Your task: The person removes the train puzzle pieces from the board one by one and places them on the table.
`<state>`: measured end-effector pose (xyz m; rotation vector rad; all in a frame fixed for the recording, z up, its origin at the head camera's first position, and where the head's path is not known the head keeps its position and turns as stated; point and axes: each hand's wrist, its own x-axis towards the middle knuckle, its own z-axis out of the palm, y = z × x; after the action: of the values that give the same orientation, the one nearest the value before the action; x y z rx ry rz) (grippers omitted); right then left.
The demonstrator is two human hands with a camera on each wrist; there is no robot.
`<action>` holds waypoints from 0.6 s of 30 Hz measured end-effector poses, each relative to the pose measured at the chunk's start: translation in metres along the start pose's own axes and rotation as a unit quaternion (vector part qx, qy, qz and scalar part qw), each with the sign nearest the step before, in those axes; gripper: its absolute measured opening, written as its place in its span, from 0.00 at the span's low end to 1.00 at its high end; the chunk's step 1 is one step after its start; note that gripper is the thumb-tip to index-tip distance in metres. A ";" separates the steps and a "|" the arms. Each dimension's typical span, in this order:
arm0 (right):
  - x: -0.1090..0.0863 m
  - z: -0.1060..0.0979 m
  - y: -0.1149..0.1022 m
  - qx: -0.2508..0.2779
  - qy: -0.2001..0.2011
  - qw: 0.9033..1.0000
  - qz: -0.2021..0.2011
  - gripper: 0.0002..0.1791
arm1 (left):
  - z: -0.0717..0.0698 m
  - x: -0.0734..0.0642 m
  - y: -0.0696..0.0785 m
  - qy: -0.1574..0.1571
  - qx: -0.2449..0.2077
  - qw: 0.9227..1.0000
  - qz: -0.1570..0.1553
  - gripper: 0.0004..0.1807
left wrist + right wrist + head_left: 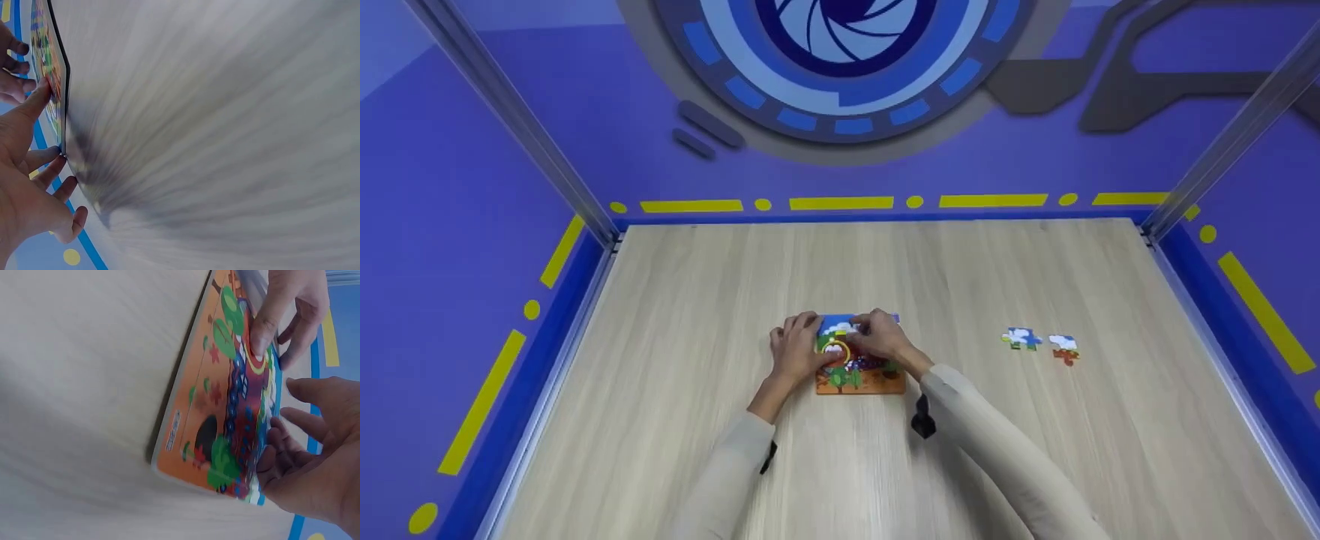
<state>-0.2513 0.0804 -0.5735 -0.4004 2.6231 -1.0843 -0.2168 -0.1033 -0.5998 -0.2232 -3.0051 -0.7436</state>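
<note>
Puzzle board (859,367), left hand (796,351) and right hand (883,335) at its sides

It lies on the tabletop (697,300), about midway from left to right. The left grip holds its left edge, thumb on the printed face. The right hand's bent fingers are at the far part; I cannot tell whether that grip has a piece. Well to the right lie a blue-and-white piece (1022,338) and, just beside it, a white-and-orange piece (1064,349).

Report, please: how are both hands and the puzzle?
Left hand holds puzzle by left edge. Right hand over upper right, grip unclear. Two loose pieces off to the right. No obstruction seen.
</note>
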 end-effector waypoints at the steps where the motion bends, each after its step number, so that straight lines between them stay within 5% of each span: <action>1: 0.001 0.002 -0.001 -0.003 -0.005 1.000 0.002 0.20 | 0.000 0.000 -0.001 0.001 -0.001 1.000 0.000 0.43; 9: 0.002 0.009 -0.005 0.051 0.008 0.998 0.025 0.19 | 0.001 -0.001 -0.001 0.011 -0.001 1.000 0.005 0.42; 18: 0.002 0.016 -0.014 0.121 0.049 0.985 0.113 0.15 | -0.001 0.001 0.000 -0.001 0.011 1.000 -0.003 0.42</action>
<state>-0.2451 0.0600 -0.5752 0.0040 2.5002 -1.3494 -0.2174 -0.1041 -0.5989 -0.2156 -3.0158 -0.7098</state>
